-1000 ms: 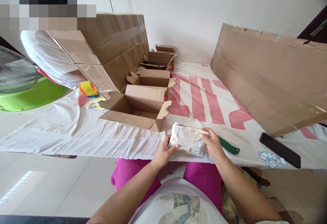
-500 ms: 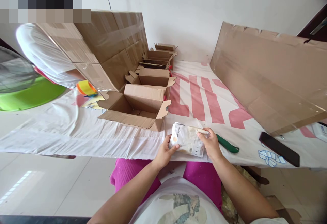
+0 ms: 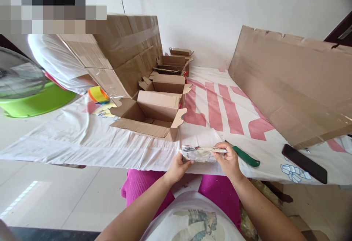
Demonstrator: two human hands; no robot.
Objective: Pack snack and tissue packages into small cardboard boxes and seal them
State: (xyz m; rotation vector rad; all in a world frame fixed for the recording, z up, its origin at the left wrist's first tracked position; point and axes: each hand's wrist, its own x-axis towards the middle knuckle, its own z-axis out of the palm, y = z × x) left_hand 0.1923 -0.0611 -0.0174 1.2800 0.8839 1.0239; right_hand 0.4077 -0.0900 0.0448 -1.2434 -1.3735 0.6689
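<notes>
Between my two hands is a white printed pouch, held above the near edge of the table and tilted so that its top edge faces me. My left hand grips the pouch's left end with the thumb in front. At the other end, my right hand pinches its right side, along with a small pale piece whose kind I cannot make out. Just right of my right hand lies a green-handled knife, its blade partly hidden. An open cardboard box stands left of the pouch.
More open boxes line up behind. A tall cardboard partition stands left, another cardboard sheet right. A black phone lies at the right. Beyond the left partition are a person's white sleeve, tape rolls and a green-rimmed fan.
The pouch has tipped from showing its printed face to showing its upper edge. Both hands keep hold of it. The whole view has shifted slightly.
</notes>
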